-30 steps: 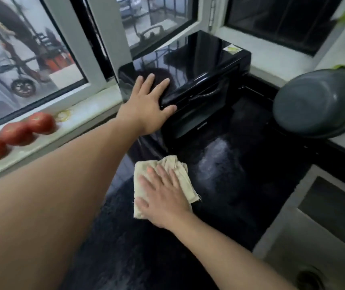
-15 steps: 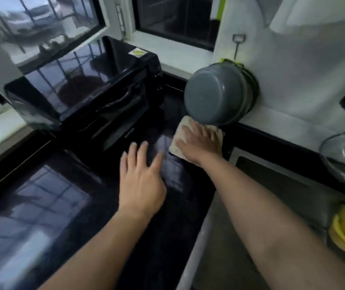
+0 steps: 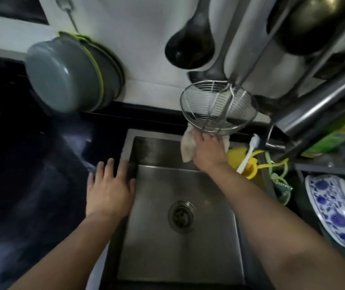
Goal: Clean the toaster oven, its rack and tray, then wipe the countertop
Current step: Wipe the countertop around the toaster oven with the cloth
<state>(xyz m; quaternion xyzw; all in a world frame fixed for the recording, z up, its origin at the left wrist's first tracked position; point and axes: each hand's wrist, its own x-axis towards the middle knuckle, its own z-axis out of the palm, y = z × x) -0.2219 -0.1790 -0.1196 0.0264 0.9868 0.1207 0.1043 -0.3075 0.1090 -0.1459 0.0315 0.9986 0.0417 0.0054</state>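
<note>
My right hand [image 3: 207, 149] presses a beige cloth [image 3: 188, 146] against the far rim of the steel sink [image 3: 188, 258], just under a hanging wire strainer [image 3: 219, 107]. Part of the cloth hangs over the sink's back wall. My left hand [image 3: 110, 189] rests flat, fingers spread, on the sink's left rim where it meets the black countertop [image 3: 31, 174]. The countertop shows wet streaks. The toaster oven is out of view.
A grey pot [image 3: 67, 74] leans against the white wall at the back left. Dark ladles [image 3: 190, 42] hang above the sink. A yellow holder [image 3: 246, 162] with a white brush stands right of the sink. A blue-patterned plate [image 3: 332, 210] sits at the right.
The view has swung right from the toaster oven to the sink. My right hand slid the cloth along the counter to the sink's far rim. My left hand moved to the sink's left rim.
</note>
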